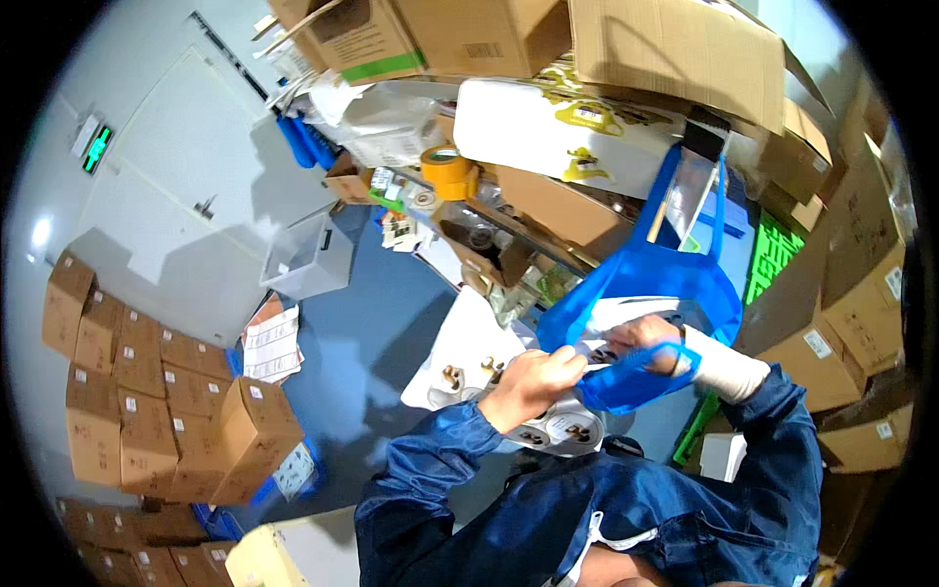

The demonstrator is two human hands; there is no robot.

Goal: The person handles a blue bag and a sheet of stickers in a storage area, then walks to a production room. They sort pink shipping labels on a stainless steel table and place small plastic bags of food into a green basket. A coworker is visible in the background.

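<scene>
A blue tote bag (626, 279) gapes in front of my chest, one handle raised at its far side. My left hand (536, 385) is closed on the bag's near left rim. Blurred by motion, my right hand (641, 340) is at the bag's mouth, its fingers pointing left and hard to make out. The near handle (641, 372) passes by my right wrist, which has a pale cuff. White printed material shows inside the bag. Below and left of my left hand, a white printed sheet or pack (469, 357) with round pictures lies partly under the bag.
A cluttered bench ahead holds a roll of yellow tape (448, 174), a white printed package (528, 127) and large cartons (675, 59). Brown boxes are stacked at left (147, 391) and right (861, 293). A clear plastic bin (308, 256) stands near the white door (186, 186).
</scene>
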